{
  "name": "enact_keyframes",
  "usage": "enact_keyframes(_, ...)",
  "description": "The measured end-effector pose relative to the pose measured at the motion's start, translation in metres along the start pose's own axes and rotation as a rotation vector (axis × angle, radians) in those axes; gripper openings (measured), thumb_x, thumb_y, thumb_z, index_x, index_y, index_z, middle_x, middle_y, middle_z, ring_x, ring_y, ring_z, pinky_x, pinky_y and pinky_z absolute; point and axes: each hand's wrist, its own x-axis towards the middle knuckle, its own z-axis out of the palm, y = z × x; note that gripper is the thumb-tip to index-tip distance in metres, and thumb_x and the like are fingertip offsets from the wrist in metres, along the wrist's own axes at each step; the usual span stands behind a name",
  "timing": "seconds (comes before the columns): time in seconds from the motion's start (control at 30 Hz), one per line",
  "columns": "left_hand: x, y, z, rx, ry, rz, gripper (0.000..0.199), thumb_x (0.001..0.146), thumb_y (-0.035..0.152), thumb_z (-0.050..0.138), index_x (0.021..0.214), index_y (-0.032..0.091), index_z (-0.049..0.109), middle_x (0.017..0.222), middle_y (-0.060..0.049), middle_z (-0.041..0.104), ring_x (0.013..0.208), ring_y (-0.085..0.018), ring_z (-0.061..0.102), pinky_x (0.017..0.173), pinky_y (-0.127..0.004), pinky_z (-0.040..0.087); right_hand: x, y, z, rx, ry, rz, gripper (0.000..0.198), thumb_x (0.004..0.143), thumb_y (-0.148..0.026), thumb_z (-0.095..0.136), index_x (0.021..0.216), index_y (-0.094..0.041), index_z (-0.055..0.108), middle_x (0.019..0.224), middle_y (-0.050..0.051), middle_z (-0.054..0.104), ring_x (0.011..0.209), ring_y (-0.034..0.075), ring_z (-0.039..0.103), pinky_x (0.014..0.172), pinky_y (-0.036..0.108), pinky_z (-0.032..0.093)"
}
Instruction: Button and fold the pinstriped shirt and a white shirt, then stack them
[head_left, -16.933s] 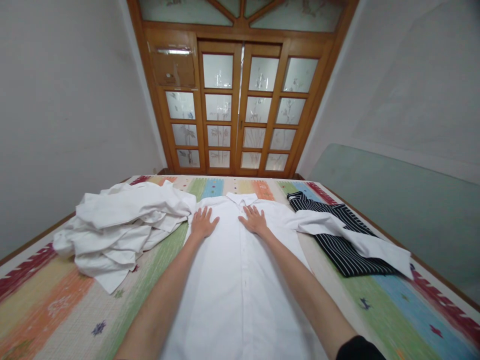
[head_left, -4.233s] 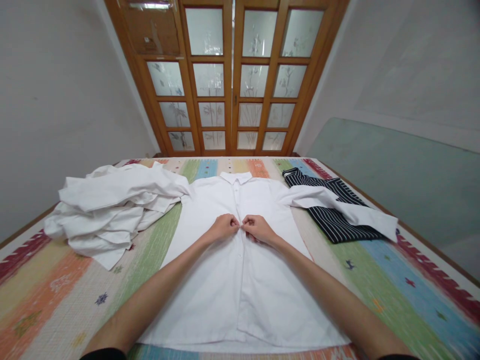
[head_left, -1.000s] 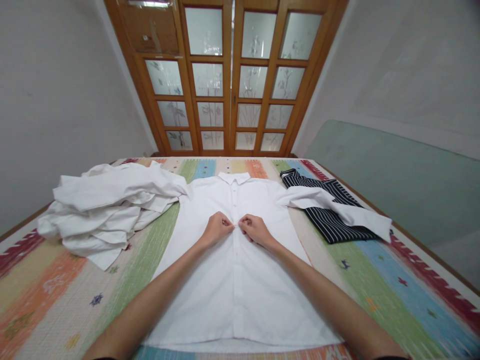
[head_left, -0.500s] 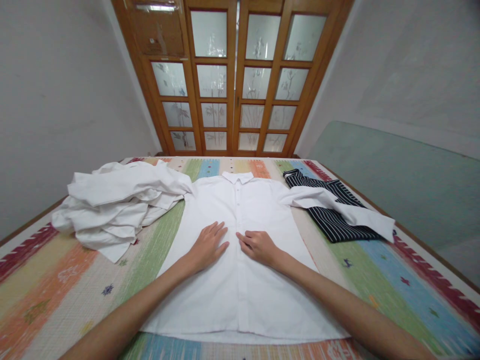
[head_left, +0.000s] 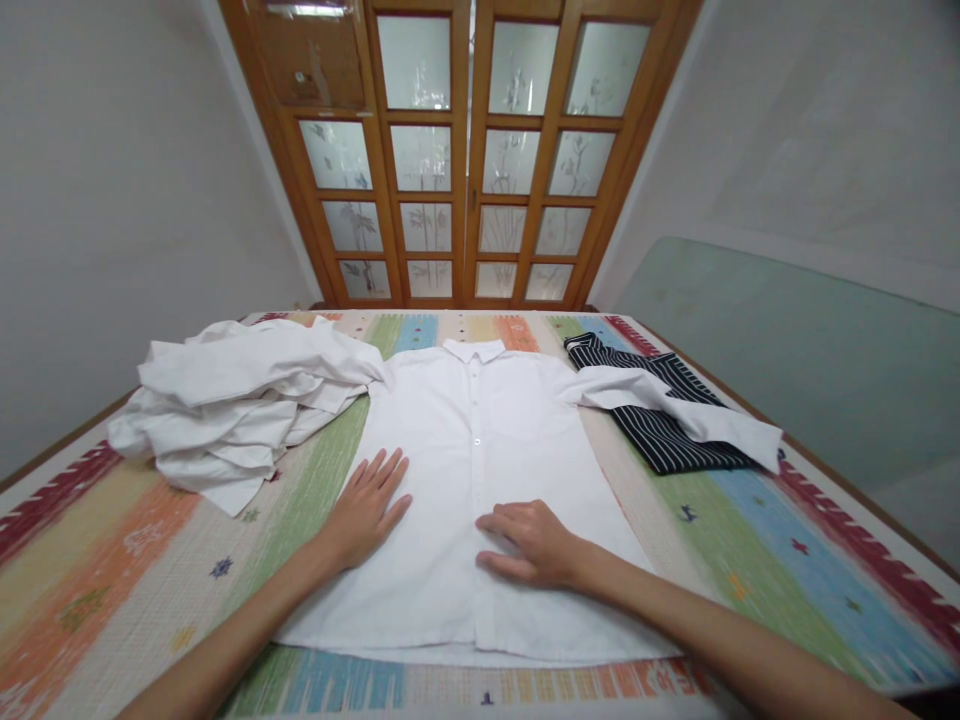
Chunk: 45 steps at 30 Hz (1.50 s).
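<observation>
A white button-up shirt (head_left: pixel 439 600) lies front up and spread flat, its collar at the far end and its button strip down the middle. On its left side rests my left hand (head_left: pixel 373 508), flat with the fingers spread. My right hand (head_left: pixel 534 543) is over the shirt just right of the button strip. Its fingers are bent and its thumb stands apart from them, with nothing visible between. The shirt's right sleeve (head_left: pixel 626 385) stretches across a folded black-and-white striped garment (head_left: pixel 651 437). The left sleeve runs toward a heap of white cloth (head_left: pixel 232 385) and cannot be told from it.
A table with a colourful striped cloth (head_left: pixel 172 560) carries all the garments. Behind its far edge stands a wooden door with glass panes (head_left: pixel 427 160). White walls (head_left: pixel 120 170) close in both sides, and a pale green panel (head_left: pixel 787 340) leans along the right.
My left hand has moved left and slightly nearer, away from the button strip. My right hand has come nearer down the strip, and its thumb and fingers are further apart.
</observation>
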Motion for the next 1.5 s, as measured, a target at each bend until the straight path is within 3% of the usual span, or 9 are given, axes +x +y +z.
enact_keyframes(0.13,0.008,0.02,-0.01,-0.084,-0.009,0.041,0.047,0.097,0.039,0.036,0.139,0.019,0.047,0.146,-0.012,0.046,0.139,-0.028,0.036,0.112,-0.05,0.032,0.023,-0.011,-0.001,-0.036,-0.062,0.332,0.038,0.083,-0.056,0.059,0.08,-0.018,0.062,0.075,0.005,0.068,0.065,0.017,0.06,0.06,0.026,0.036)
enact_keyframes(0.23,0.008,0.044,-0.032,-0.194,-0.064,0.19,0.039,0.093,0.04,0.049,0.125,0.02,0.055,0.135,-0.012,0.055,0.127,-0.027,0.047,0.105,-0.044,0.039,0.037,-0.014,-0.001,-0.117,-0.136,0.442,0.034,0.086,-0.049,0.056,0.075,-0.018,0.065,0.075,0.008,0.07,0.069,0.02,0.063,0.062,0.028,0.036)
enact_keyframes(0.37,-0.002,0.073,-0.06,-0.264,-0.219,0.308,0.039,0.078,0.053,0.066,0.096,0.02,0.059,0.104,-0.008,0.061,0.094,-0.023,0.057,0.084,-0.036,0.047,0.046,-0.015,-0.003,-0.156,-0.172,0.531,0.028,0.086,-0.039,0.054,0.078,-0.017,0.069,0.077,0.011,0.071,0.073,0.023,0.065,0.062,0.029,0.036)
enact_keyframes(0.5,-0.016,0.09,-0.067,-0.236,-0.308,0.438,0.033,0.076,0.048,0.069,0.086,0.02,0.054,0.093,-0.005,0.059,0.085,-0.02,0.055,0.08,-0.032,0.045,0.047,-0.018,-0.005,-0.158,-0.167,0.576,0.026,0.087,-0.036,0.052,0.08,-0.017,0.069,0.079,0.012,0.072,0.072,0.023,0.065,0.062,0.029,0.036)
enact_keyframes(0.67,-0.026,0.102,-0.052,-0.162,-0.295,0.537,0.011,0.084,0.028,0.058,0.083,0.02,0.051,0.083,-0.003,0.06,0.076,-0.018,0.055,0.074,-0.032,0.043,0.048,-0.021,-0.003,-0.198,-0.169,0.559,0.036,0.088,-0.045,0.05,0.081,-0.016,0.069,0.079,0.013,0.071,0.072,0.024,0.065,0.063,0.03,0.037)
enact_keyframes(0.8,-0.027,0.106,-0.044,-0.085,-0.245,0.563,0.007,0.088,0.021,0.05,0.082,0.02,0.051,0.077,-0.004,0.06,0.07,-0.019,0.055,0.067,-0.034,0.042,0.048,-0.018,-0.001,-0.17,-0.144,0.53,0.023,0.084,-0.033,0.054,0.078,-0.017,0.069,0.077,0.011,0.072,0.071,0.022,0.064,0.06,0.029,0.033)
enact_keyframes(0.97,-0.028,0.102,-0.058,-0.15,-0.284,0.594,0.006,0.088,0.022,0.051,0.082,0.021,0.049,0.077,-0.002,0.06,0.069,-0.018,0.055,0.068,-0.033,0.043,0.04,-0.011,0.008,-0.034,-0.02,0.482,0.017,0.082,-0.023,0.055,0.07,-0.018,0.065,0.069,0.004,0.069,0.063,0.015,0.06,0.059,0.026,0.03)
enact_keyframes(1.27,-0.021,0.097,-0.07,-0.303,-0.356,0.565,0.016,0.094,0.031,0.049,0.082,0.021,0.053,0.078,-0.002,0.062,0.071,-0.017,0.058,0.071,-0.03,0.043,0.039,-0.001,0.008,0.278,0.174,0.475,0.006,0.067,-0.012,0.058,0.067,-0.017,0.061,0.057,-0.002,0.062,0.053,0.011,0.053,0.057,0.021,0.036)
enact_keyframes(1.5,-0.002,0.043,-0.036,-0.077,-0.028,0.087,0.035,0.097,0.038,0.039,0.118,0.016,0.057,0.129,-0.016,0.059,0.117,-0.028,0.054,0.097,-0.044,0.043,0.039,0.007,0.01,0.438,0.191,0.497,0.01,0.067,-0.01,0.055,0.062,-0.017,0.06,0.053,-0.003,0.058,0.05,0.01,0.051,0.054,0.02,0.037)
